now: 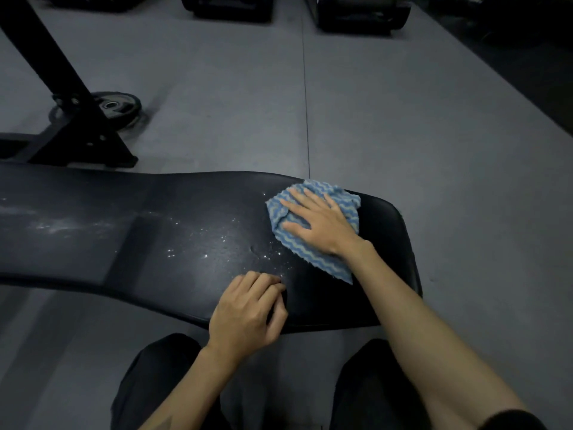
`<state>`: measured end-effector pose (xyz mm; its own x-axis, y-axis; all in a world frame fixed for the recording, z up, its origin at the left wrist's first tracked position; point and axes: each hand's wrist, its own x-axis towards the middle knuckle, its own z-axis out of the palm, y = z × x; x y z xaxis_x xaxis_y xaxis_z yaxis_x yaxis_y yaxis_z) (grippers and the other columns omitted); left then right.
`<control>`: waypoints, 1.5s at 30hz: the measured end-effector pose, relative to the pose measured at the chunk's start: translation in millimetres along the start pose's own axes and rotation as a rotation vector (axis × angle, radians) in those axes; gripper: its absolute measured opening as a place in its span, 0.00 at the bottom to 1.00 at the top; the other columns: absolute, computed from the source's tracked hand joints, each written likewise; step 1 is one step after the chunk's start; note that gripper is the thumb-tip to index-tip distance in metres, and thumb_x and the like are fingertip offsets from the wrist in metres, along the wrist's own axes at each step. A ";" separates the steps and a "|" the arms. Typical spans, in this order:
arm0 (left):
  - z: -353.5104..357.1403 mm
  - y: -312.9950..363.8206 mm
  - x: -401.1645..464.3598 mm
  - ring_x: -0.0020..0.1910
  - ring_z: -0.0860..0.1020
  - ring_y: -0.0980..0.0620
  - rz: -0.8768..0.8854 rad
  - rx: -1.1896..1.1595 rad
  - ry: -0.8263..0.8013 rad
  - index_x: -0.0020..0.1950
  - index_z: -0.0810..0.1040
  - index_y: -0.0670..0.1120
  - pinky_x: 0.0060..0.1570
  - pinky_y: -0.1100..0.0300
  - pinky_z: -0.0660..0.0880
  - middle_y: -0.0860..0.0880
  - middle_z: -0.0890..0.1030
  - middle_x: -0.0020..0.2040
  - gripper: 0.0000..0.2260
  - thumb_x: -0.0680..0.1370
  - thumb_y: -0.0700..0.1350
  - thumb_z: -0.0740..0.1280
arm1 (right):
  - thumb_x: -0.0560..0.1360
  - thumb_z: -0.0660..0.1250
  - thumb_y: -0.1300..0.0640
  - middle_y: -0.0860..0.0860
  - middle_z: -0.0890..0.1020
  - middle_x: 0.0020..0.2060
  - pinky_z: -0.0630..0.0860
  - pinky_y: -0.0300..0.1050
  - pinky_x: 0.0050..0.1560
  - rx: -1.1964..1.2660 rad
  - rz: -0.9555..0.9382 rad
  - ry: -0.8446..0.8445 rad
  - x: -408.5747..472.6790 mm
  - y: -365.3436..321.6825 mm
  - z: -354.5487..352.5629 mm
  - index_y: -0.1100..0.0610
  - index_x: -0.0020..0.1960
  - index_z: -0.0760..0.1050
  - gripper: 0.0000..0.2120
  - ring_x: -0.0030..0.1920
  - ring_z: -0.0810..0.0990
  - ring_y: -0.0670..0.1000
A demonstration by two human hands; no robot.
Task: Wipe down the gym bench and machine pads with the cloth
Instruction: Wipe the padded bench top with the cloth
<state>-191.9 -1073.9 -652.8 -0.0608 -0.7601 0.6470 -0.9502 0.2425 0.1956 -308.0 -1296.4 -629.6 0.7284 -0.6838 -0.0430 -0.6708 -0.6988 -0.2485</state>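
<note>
Far L: black rack leg (66,97) on grey floor (403,103), weight plate (119,107) lying flat just behind it. Black padded surface (93,231) runs L to R across view; white specks (217,240) and smears mid-pad. L hand (248,311) rests on near edge, fingers curled under, nothing held. Blue/white wavy-striped cloth (310,259) lies crumpled at R end of surface. R hand (321,223) flat on cloth, fingers spread, pressing down.

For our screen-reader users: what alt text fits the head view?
A right hand presses a blue wavy-striped cloth flat on a black bench pad dotted with white specks. The left hand rests on the pad, fingers curled.
</note>
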 end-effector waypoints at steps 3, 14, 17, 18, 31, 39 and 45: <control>0.1 0.1 0.3 0.41 0.76 0.47 -0.001 0.001 0.000 0.46 0.84 0.42 0.41 0.56 0.70 0.48 0.83 0.46 0.07 0.77 0.41 0.66 | 0.82 0.47 0.34 0.44 0.43 0.82 0.36 0.63 0.78 -0.034 0.187 -0.003 17.8 -7.0 4.2 0.41 0.82 0.47 0.31 0.82 0.40 0.51; -0.3 -0.2 0.0 0.41 0.76 0.46 0.002 0.003 -0.007 0.47 0.84 0.42 0.43 0.56 0.69 0.47 0.83 0.46 0.06 0.77 0.41 0.67 | 0.82 0.51 0.33 0.39 0.49 0.82 0.37 0.56 0.79 0.010 -0.069 -0.008 12.5 -10.5 3.1 0.37 0.81 0.53 0.28 0.81 0.44 0.45; 0.0 -0.3 -0.9 0.41 0.76 0.46 0.004 0.003 -0.010 0.47 0.84 0.42 0.42 0.55 0.70 0.47 0.83 0.46 0.06 0.76 0.41 0.67 | 0.83 0.47 0.35 0.44 0.45 0.82 0.36 0.61 0.78 -0.014 0.152 -0.026 28.7 -24.2 3.7 0.41 0.82 0.48 0.30 0.82 0.42 0.50; -0.1 -0.5 -0.8 0.41 0.77 0.46 0.006 0.001 -0.015 0.48 0.84 0.42 0.42 0.55 0.70 0.47 0.83 0.47 0.07 0.76 0.41 0.67 | 0.83 0.46 0.36 0.45 0.43 0.82 0.36 0.63 0.78 -0.020 0.214 -0.034 34.7 -34.9 5.8 0.43 0.83 0.47 0.30 0.82 0.40 0.52; -1.1 -0.2 -1.0 0.41 0.77 0.46 0.008 0.002 -0.017 0.47 0.84 0.42 0.42 0.54 0.71 0.48 0.82 0.46 0.06 0.77 0.41 0.67 | 0.83 0.44 0.34 0.45 0.41 0.82 0.36 0.65 0.78 -0.075 0.256 -0.043 22.6 -27.7 5.7 0.44 0.83 0.43 0.31 0.82 0.38 0.52; -1.0 -1.0 -1.7 0.42 0.77 0.46 0.006 -0.015 -0.020 0.47 0.84 0.43 0.41 0.53 0.72 0.48 0.83 0.47 0.05 0.75 0.41 0.68 | 0.82 0.44 0.32 0.41 0.43 0.82 0.35 0.58 0.78 -0.084 -0.114 -0.026 -9.9 -32.1 11.0 0.37 0.81 0.46 0.30 0.82 0.40 0.48; 1.3 -0.7 -1.9 0.41 0.77 0.46 0.006 -0.008 -0.004 0.47 0.84 0.42 0.40 0.54 0.71 0.47 0.83 0.46 0.06 0.76 0.41 0.67 | 0.83 0.44 0.36 0.46 0.42 0.82 0.36 0.64 0.78 -0.083 0.241 0.027 0.9 -47.9 18.8 0.44 0.83 0.44 0.31 0.82 0.40 0.52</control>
<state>-191.6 -1073.5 -655.1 -0.0676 -0.7613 0.6449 -0.9474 0.2517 0.1977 -272.6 -1259.6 -635.8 0.5424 -0.8376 -0.0652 -0.8348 -0.5286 -0.1542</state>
